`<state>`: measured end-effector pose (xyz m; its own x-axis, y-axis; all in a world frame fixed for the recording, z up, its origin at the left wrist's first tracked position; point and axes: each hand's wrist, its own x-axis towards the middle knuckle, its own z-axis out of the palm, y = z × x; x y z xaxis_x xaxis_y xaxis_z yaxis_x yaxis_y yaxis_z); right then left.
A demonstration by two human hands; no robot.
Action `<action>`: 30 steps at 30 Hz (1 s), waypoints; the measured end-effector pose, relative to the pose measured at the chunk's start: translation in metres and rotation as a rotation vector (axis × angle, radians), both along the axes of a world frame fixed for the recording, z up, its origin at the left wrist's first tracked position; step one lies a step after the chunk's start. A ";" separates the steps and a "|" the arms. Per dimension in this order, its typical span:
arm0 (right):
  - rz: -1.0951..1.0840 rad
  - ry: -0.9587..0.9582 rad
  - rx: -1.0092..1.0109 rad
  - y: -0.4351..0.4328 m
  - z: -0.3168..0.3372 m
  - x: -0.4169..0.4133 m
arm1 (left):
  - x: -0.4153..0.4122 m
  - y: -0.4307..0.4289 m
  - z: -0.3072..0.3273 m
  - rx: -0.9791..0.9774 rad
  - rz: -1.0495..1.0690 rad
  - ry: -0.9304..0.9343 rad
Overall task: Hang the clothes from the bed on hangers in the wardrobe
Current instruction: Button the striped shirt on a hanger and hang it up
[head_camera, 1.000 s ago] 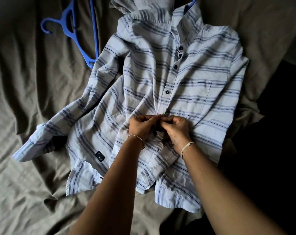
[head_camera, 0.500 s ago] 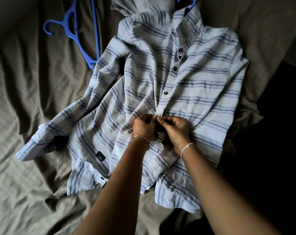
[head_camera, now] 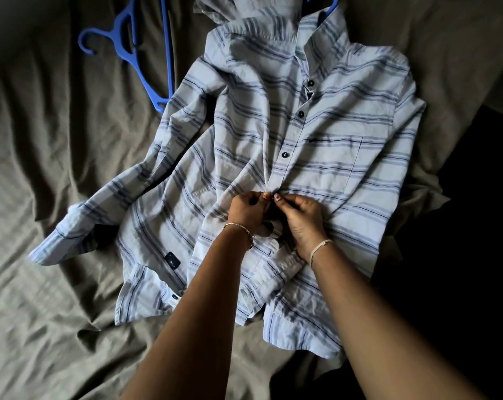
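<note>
- Light-blue striped button-up cotton shirt (head_camera: 331, 134) lies front-up on the bed, collar at the far end.
- Left grip (head_camera: 246, 210) and right grip (head_camera: 303, 217) are both pinched on the shirt's front placket, thumbs nearly touching, just below the third dark button (head_camera: 284, 155).
- Looks like buttoning: hold both edges taut, line the hole over the button, then push through.
- Blue plastic hook (head_camera: 328, 4) pokes out at the collar.
- Spare blue plastic hanger (head_camera: 134, 50) lies on the rumpled grey-brown bedsheet (head_camera: 42, 140), just beside the shoulder.
</note>
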<state>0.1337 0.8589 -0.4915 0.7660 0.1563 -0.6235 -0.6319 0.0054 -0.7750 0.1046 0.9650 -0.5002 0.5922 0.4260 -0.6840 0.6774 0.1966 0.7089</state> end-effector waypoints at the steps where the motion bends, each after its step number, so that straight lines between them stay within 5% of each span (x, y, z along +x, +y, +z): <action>1: 0.004 -0.002 -0.008 0.000 -0.001 0.000 | 0.000 0.000 0.000 0.014 0.010 0.003; 6: 0.021 -0.110 -0.082 -0.001 -0.006 -0.002 | -0.008 -0.003 0.011 0.282 0.133 0.005; 15: 0.054 -0.820 -0.627 -0.020 0.004 -0.073 | -0.092 -0.032 0.031 0.541 -0.005 -0.114; 19: 0.174 -0.877 -0.689 -0.032 0.017 -0.098 | -0.116 -0.036 0.036 0.550 -0.047 -0.110; 25: 0.531 -0.824 -0.870 -0.044 0.023 -0.122 | -0.144 -0.037 0.034 0.604 -0.382 0.001; 30: 0.570 -0.891 -0.998 -0.050 0.023 -0.142 | -0.159 -0.040 0.037 0.549 -0.318 0.088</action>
<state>-0.0085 0.8092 -0.4684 0.9327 0.3605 -0.0127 0.3196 -0.8423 -0.4341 -0.0543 0.9245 -0.4634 0.6992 0.5407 -0.4678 0.7028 -0.3997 0.5884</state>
